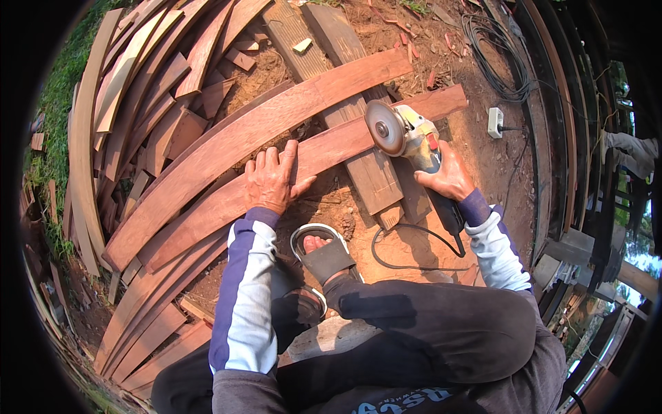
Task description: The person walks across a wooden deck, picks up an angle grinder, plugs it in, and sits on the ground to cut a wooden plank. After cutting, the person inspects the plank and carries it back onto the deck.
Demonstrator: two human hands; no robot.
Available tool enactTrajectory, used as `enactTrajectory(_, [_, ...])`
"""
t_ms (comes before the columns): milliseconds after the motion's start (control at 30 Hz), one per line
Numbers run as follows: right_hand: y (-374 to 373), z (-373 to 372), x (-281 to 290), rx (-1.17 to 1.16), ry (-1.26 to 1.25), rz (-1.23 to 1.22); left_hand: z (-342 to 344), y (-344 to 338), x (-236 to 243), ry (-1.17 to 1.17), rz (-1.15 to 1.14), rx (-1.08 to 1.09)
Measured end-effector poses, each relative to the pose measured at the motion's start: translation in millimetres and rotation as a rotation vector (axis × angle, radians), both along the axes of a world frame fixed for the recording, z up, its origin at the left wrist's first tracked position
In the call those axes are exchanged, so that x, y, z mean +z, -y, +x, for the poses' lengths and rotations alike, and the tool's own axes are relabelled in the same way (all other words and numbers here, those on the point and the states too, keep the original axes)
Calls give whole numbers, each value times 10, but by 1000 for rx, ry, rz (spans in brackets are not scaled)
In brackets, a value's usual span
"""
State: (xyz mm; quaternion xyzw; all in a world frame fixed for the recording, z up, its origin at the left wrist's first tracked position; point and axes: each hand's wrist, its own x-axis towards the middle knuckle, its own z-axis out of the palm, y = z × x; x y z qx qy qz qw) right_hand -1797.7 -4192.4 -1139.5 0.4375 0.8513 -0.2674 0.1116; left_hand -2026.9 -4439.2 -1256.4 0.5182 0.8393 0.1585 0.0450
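Observation:
My right hand (449, 174) grips an angle grinder (419, 143) by its body. The grinder's round disc (385, 127) is over the nearer reddish plank (331, 150); whether it touches the wood I cannot tell. A black cord runs from the tool's rear end. My left hand (271, 178) lies on that same plank, fingers spread, left of the grinder. Just beyond is a second, similar plank (269, 121). Thick timber beams (372, 176) lie crosswise under both planks.
Loose boards (148, 103) are heaped at the left, with more planks (158, 303) below them. At the right, a white socket block (495, 123) sits on the dirt near a coiled black cable (498, 58). My sandalled foot (324, 252) rests close to the planks.

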Motion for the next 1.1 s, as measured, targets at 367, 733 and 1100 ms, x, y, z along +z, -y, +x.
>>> enactTrajectory(367, [-11,-94,33,3,-34,-8,5,5,-16,2,3,4])
enactTrajectory(733, [-40,-113,-6,6,-61,1,6,9,-19,18,4,4])
enactTrajectory(1100, [-26,-15,-32,25,-54,7,8,3,-16,-6,17,7])
